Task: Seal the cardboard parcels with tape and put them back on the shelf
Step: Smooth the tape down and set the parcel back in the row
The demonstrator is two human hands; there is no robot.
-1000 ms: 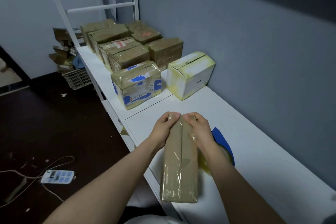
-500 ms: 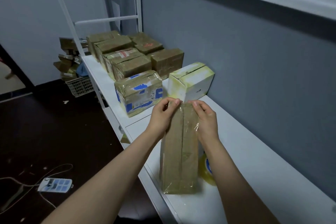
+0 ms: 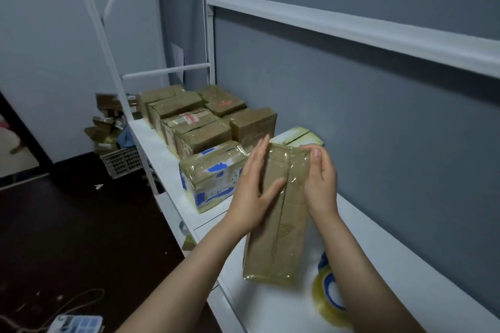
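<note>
The grip is uneven. The left hand (image 3: 253, 193) lies nearly flat against the left side of the cardboard parcel (image 3: 281, 227), fingers straight and thumb pressed across the front face, so it pushes rather than clasps. The right hand (image 3: 322, 184) has its fingers curled round the parcel's far right corner and holds it.

The parcel stands tilted between the hands. Its near end seems to rest on the white shelf (image 3: 405, 265), close to the front edge. Glossy clear tape covers its far end and runs down the centre seam.

A second ago both hands pinched the far end with bent fingers and the parcel lay lower. Now it is raised steeper, and the left hand has opened out and slid down the side. That reads as rubbing the tape flat, so the sealing of this parcel is probably almost done.

The tape roll (image 3: 328, 293) lies on the shelf just right of the parcel, partly behind the right forearm, and no hand is on it. What likely remains is setting the parcel down by the blue-printed parcel (image 3: 213, 178) and the brown parcels (image 3: 189, 121), which stand further along the shelf.
</note>
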